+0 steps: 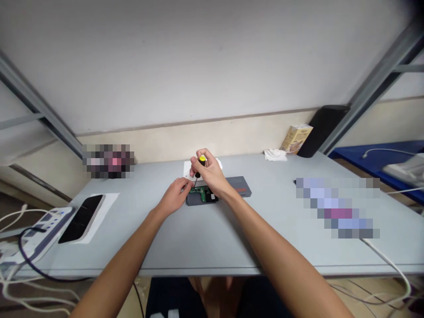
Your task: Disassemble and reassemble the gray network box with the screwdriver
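My right hand [213, 174] is closed around a screwdriver [202, 161] with a black and yellow handle. The screwdriver is held nearly upright, its thin shaft pointing down at the left part of a green circuit board [203, 194]. At that board's left end, my left hand [175, 195] has its fingers drawn together on the edge, close to the screwdriver's tip. Beneath the board lies a dark grey flat case [244, 186], partly covered by my right hand and wrist. A white flat piece [187, 168] with small dark marks shows behind my hands. Any screw under the tip is too small to see.
To the left are a phone-like black slab [82, 217] on white paper and a power strip [41, 234] with cables. At the back right stand a yellow box [297, 138], a crumpled tissue [275, 154] and a black upright object [323, 130]. Blurred items lie on both sides.
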`<control>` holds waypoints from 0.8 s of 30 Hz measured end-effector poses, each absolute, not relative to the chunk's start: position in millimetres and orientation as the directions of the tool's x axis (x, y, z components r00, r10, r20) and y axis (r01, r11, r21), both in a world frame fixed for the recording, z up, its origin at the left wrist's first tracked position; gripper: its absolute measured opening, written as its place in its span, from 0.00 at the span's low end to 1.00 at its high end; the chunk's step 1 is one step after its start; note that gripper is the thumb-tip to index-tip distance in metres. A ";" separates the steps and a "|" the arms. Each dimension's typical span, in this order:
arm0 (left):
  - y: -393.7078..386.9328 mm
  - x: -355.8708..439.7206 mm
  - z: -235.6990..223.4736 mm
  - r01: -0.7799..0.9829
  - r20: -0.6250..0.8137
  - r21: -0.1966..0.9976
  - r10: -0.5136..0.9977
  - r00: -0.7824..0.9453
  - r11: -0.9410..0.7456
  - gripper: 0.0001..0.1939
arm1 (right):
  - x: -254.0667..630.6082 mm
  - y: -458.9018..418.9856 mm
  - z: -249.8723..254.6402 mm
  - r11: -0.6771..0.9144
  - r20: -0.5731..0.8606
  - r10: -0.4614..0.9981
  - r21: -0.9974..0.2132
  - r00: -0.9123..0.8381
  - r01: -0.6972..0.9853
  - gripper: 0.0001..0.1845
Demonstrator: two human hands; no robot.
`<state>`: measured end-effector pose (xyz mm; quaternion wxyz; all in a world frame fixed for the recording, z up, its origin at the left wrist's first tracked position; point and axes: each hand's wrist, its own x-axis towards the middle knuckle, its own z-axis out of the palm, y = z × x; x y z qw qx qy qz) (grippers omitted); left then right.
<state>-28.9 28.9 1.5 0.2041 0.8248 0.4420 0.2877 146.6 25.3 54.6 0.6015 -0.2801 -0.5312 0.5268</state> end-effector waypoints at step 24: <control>28.9 -29.1 2.6 0.592 0.295 0.604 0.839 0.457 -0.535 0.15 | 143.5 27.2 50.1 0.463 0.476 0.878 -0.873 -0.061 -0.153 0.18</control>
